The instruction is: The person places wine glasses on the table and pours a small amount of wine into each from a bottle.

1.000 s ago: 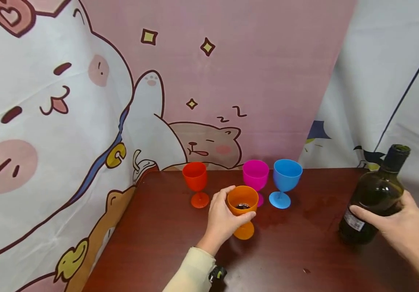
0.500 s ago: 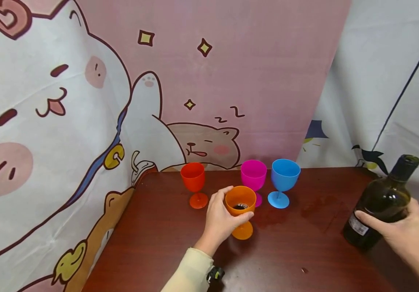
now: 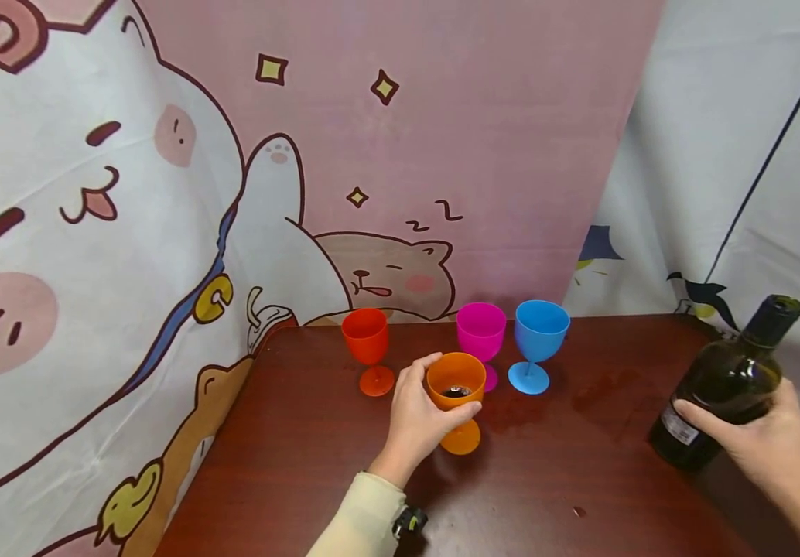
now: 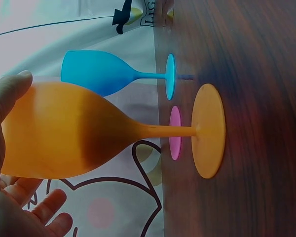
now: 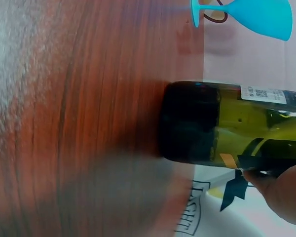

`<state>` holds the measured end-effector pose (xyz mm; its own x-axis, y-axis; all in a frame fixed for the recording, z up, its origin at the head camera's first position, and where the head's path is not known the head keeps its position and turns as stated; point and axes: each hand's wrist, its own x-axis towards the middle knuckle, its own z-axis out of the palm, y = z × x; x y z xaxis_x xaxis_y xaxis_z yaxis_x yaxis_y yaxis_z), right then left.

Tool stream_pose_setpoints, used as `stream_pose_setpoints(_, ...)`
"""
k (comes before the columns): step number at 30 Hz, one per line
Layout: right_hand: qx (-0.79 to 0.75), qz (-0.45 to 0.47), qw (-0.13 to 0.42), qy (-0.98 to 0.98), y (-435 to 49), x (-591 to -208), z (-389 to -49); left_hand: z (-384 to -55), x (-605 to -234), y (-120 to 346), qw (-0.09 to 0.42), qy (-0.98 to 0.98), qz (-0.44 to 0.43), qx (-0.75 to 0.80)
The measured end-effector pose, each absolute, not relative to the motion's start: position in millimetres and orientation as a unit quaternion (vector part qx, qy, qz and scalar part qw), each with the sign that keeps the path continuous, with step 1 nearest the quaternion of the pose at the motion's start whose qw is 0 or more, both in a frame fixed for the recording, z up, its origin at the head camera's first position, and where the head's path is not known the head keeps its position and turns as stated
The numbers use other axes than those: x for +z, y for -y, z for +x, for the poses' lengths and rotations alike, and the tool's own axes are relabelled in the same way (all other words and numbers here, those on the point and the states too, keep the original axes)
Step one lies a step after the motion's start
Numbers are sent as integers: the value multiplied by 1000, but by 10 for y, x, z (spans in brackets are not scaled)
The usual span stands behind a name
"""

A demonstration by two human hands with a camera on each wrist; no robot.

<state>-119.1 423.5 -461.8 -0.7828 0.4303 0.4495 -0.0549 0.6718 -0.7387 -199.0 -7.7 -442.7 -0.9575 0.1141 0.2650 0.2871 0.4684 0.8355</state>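
My left hand [image 3: 419, 422] grips the bowl of an orange goblet [image 3: 457, 379] with thumb and fingers. The goblet stands upright, and a little dark liquid shows inside it. In the left wrist view its foot [image 4: 208, 131] is right at the tabletop. At the right, my right hand [image 3: 765, 433] holds a dark green wine bottle [image 3: 720, 379] round its body, uncorked and leaning slightly to the right. A white label with a code [image 5: 263, 94] shows on the glass. Dark liquid fills the bottle's lower part in the right wrist view.
Behind the orange goblet stand a red goblet [image 3: 367, 340], a magenta goblet [image 3: 481, 329] and a blue goblet [image 3: 541, 333] near the back edge of the brown table [image 3: 288, 464]. A printed cartoon cloth [image 3: 497, 155] hangs behind and to the left. A small chip [image 3: 579, 511] lies in front.
The right hand has shifted the bottle slightly rightward and down, tilting it a little more. The left hand keeps its grip on the orange goblet. The head view has turned slightly.
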Motion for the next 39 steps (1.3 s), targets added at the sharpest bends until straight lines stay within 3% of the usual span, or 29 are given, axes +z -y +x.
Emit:
stream_pose_setpoints(11,354,-156,283,878,-4222,-4301,-1159,-1984,-4432,85,89,853,-113,-502)
stream_pose_setpoints(25,341,-172,292,877,-4229,-4382,-1122,-2032,-4397,108,92,862,-123,-483)
stream_pose_setpoints(39,355,-157,317,865,-4244,-4403,-1138,-2619,-4243,5,164,848,-14,-504)
